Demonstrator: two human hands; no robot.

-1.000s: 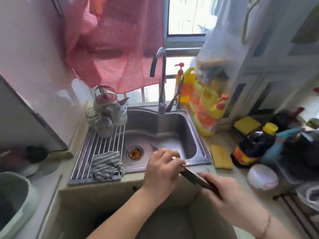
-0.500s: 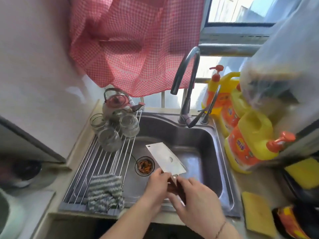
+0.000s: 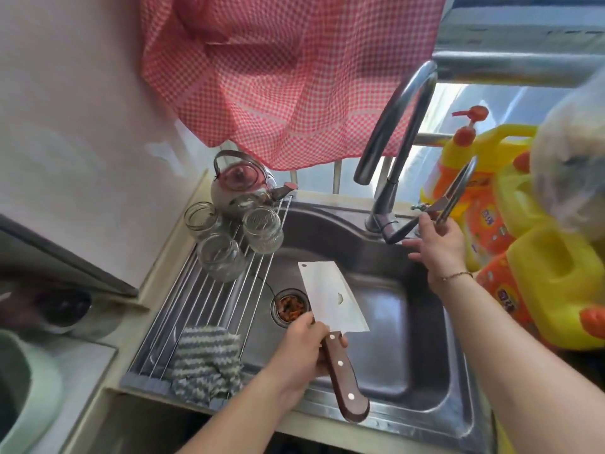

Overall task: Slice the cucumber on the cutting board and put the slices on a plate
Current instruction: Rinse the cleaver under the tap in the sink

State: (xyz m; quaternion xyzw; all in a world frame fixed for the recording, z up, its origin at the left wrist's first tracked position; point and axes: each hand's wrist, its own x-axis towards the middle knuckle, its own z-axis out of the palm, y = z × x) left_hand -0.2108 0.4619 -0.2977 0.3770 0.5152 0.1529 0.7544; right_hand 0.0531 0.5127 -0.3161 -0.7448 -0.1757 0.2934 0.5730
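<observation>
Over the sink's near rim, the left hand curls its fingers round the dark riveted handle of a cleaver, holding the broad blade flat above the basin, just beside the drain strainer. Left of it, a striped cloth lies on the roll-up drying rack, with glass jars and a teapot farther back. Beyond the blade, the right hand reaches to the tap lever; its thumb and forefinger appear to close on something at the lever, the other fingers spread, though exactly what they pinch I cannot tell. Yellow detergent bottles stand to the right. This looks like rinsing the knife (a preparatory step); slicing has not begun. Neither cucumber, board nor plate is in view. Next, the lever must be lifted and the blade brought under the spout.
</observation>
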